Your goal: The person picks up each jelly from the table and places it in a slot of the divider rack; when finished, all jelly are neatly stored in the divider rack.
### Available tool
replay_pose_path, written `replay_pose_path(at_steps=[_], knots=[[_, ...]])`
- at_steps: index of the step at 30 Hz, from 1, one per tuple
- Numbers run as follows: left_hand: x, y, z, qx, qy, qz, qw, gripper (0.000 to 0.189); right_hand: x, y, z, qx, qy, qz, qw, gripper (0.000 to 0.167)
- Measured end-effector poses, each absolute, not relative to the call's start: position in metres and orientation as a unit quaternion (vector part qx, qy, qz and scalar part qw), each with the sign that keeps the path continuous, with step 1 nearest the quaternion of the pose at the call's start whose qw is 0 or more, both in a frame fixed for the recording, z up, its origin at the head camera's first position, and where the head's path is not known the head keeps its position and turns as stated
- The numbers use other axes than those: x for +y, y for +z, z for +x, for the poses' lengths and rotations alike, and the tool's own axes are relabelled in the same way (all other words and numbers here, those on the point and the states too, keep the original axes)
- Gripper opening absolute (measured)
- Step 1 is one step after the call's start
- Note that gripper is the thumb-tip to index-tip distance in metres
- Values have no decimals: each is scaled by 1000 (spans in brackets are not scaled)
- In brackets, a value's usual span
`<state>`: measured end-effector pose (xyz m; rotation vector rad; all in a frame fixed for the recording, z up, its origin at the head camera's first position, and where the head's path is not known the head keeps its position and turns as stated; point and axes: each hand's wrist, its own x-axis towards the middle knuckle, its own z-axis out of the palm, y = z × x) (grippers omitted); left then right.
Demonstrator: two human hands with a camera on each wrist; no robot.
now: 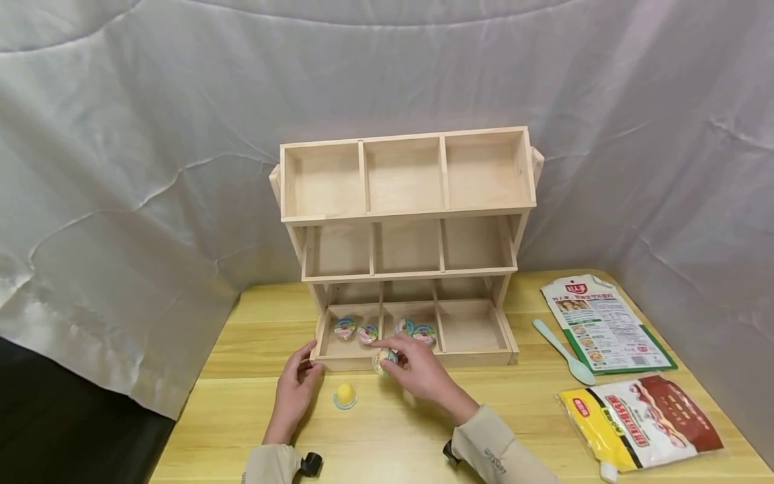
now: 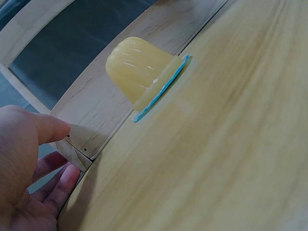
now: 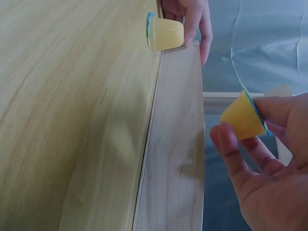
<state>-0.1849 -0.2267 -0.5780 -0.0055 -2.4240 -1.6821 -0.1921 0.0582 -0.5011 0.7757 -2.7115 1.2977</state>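
My right hand (image 1: 421, 371) pinches a yellow jelly cup (image 3: 242, 117) by its body and foil lid, over the front edge of the wooden shelf's bottom tier (image 1: 478, 361). My left hand (image 1: 294, 390) rests with its fingers against the left front corner of that tier. Another jelly cup (image 2: 144, 77) sits lid-down on the table between the hands. Two jelly cups (image 1: 345, 328) lie lid-up in the bottom left compartment, and two more jelly cups (image 1: 424, 334) lie in the bottom middle one, partly behind my right hand.
The three-tier wooden shelf (image 1: 408, 216) stands at the back of the table. To the right lie a green and white packet (image 1: 611, 326), a pale blue spoon (image 1: 565, 353) and a spouted yellow, white and brown pouch (image 1: 643, 423). Grey cloth (image 1: 151, 134) hangs behind.
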Motion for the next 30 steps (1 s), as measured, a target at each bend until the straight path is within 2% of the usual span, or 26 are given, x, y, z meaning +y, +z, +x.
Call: replay_pose_path(at_steps=[12, 21, 30], knots=[[-227, -579, -185, -819, -565, 0, 100, 51, 58, -504, -193, -879, 410, 244, 5, 30], [-218, -562, -178, -813, -574, 10, 96, 51, 59, -506, -194, -883, 405, 238, -4, 30], [-227, -579, -184, -818, -567, 5, 94, 50, 61, -514, -195, -883, 411, 228, -12, 27]])
